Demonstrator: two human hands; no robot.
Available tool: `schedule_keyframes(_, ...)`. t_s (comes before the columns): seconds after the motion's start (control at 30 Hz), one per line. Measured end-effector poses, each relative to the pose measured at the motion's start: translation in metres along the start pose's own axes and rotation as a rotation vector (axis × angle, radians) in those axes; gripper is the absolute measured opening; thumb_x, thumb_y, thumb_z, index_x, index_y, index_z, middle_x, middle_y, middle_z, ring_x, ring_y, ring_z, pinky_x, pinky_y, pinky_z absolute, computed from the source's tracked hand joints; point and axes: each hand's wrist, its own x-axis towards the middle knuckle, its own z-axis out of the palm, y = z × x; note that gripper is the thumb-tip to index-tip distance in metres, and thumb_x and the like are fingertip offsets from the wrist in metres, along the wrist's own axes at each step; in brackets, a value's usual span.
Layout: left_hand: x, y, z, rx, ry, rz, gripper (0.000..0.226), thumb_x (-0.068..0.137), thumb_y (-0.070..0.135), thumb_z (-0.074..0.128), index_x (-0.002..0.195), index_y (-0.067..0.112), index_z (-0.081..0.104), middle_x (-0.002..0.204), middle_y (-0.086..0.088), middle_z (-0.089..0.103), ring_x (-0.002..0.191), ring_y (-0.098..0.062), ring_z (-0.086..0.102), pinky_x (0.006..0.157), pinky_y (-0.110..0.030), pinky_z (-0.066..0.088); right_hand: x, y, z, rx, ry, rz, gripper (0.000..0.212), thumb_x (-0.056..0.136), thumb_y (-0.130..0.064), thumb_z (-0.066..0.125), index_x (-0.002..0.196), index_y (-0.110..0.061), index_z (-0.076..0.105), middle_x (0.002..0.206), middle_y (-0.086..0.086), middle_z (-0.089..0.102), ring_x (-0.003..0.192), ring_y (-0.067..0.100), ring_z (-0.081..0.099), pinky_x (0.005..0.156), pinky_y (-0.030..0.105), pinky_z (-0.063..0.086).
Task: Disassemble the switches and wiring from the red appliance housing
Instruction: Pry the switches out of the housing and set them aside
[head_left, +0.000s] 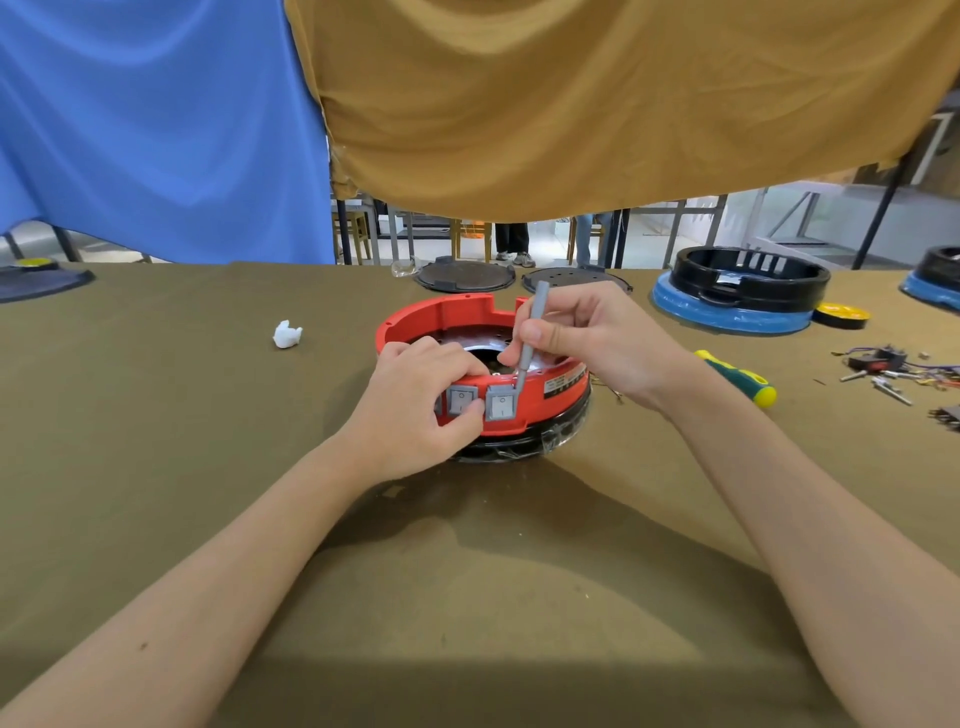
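Note:
The round red appliance housing (457, 317) sits on a black base at the middle of the table. Two grey rocker switches (501, 407) show on its near wall, with the edge of another one to their left, half hidden by my fingers. My left hand (415, 400) grips the housing's near rim, thumb against the right switch and fingers curled over the top edge. My right hand (587, 338) holds a slim grey screwdriver (531, 332) like a pen, its tip down at the upper right corner of the right switch.
A yellow-green screwdriver (740, 376) lies right of the housing. Loose switches and wires (893, 369) are scattered at the far right. A black and blue housing (737, 296) and two dark round lids (465, 275) stand behind. A white crumpled scrap (287, 334) lies left.

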Motion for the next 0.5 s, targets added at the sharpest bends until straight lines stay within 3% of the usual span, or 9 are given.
schedule_keyframes(0.23,0.001,0.002,0.000,-0.005,-0.002,0.003,0.037,0.082,0.046,0.044,0.103,0.024,0.066,0.094,0.020,0.059,0.087,0.006,0.046,0.087,-0.026,0.027,0.005,0.001,0.001,0.070,-0.059,0.044,0.015,0.097,-0.018,0.059,0.095,-0.005,0.066,0.091,0.009,0.076,0.083,0.017,0.071,0.071,0.021,0.053)
schedule_keyframes(0.4,0.001,0.002,0.000,-0.017,0.003,-0.007,0.042,0.081,0.050,0.041,0.102,0.025,0.066,0.093,0.021,0.058,0.087,0.006,0.047,0.088,-0.026,0.028,-0.003,-0.003,0.000,-0.043,-0.025,-0.080,0.012,0.095,-0.009,0.063,0.095,0.000,0.069,0.093,0.013,0.076,0.086,0.025,0.073,0.074,0.027,0.057)
schedule_keyframes(0.5,0.001,0.002,0.000,-0.008,0.005,-0.005,0.040,0.080,0.049,0.041,0.101,0.025,0.066,0.091,0.020,0.059,0.086,0.006,0.047,0.088,-0.028,0.030,-0.007,-0.009,-0.002,-0.057,-0.072,-0.110,0.009,0.093,-0.006,0.064,0.093,0.001,0.071,0.094,0.012,0.076,0.086,0.023,0.074,0.072,0.024,0.055)
